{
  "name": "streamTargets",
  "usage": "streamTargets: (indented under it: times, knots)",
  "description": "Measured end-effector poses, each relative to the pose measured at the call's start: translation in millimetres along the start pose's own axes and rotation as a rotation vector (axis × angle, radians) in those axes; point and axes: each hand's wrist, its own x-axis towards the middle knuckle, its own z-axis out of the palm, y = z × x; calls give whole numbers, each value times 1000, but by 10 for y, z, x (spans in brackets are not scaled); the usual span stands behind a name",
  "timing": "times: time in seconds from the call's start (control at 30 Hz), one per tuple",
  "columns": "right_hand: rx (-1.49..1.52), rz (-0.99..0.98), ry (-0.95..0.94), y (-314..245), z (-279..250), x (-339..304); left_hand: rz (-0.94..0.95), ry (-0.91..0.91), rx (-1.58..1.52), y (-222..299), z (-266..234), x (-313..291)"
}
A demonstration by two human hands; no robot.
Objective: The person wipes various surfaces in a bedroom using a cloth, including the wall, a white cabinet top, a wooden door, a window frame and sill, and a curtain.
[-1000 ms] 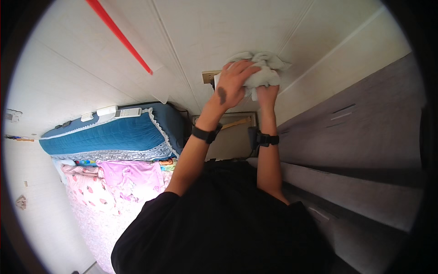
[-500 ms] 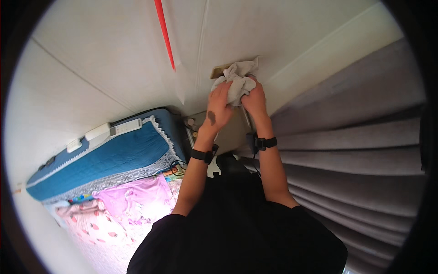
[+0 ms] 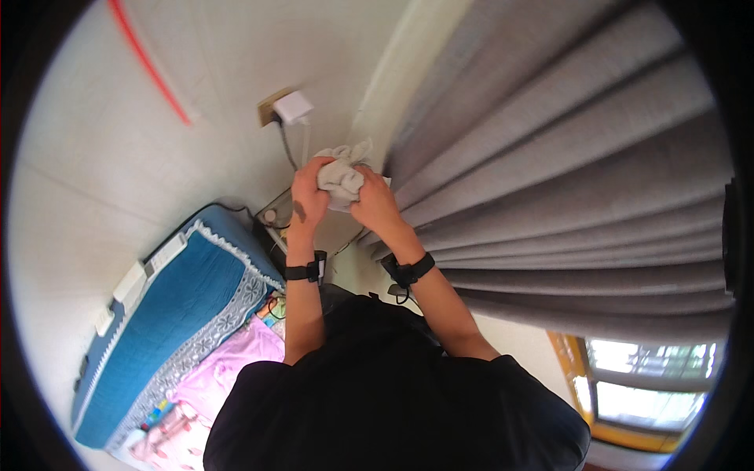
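Note:
Both my hands are raised in front of me and close around a crumpled pale grey cloth (image 3: 342, 174). My left hand (image 3: 308, 195) grips its left side and my right hand (image 3: 375, 202) grips its right side, the cloth bunched between them. A black band sits on each wrist. Behind the cloth is a white tiled wall (image 3: 196, 94) with a wall socket and white plug adapter (image 3: 292, 106); a cable hangs from it.
Grey pleated curtains (image 3: 565, 180) fill the right side. A blue padded cover with a lace edge (image 3: 181, 314) lies at the left, with pink patterned fabric (image 3: 228, 369) beside it. A red stripe (image 3: 149, 59) crosses the wall. A window (image 3: 652, 369) shows at lower right.
The view has swung, so the curtains now fill more of the right. My hands have come down from the wall socket, still bunching the cloth, now just below and right of it.

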Motion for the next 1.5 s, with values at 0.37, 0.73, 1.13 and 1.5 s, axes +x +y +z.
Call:
streamTargets:
  times: [0.37, 0.73, 1.13, 1.5]
  knots:
    - [-52, -352, 947, 213, -2853, -2405, 767, 12, -388, 2847, 2109, -653]
    - [41, 220, 1412, 1621, -3584, -4909, 873, -795, -368, 4086, 4473, -2095]
    - [-318, 784, 1646, 2370, -4157, -5868, 814, -1447, -455, 4335, 5898, -2654]
    - [240, 669, 1065, 3271, -4227, -5864, 792, -1836, 57, 3965, 6578, -2203]
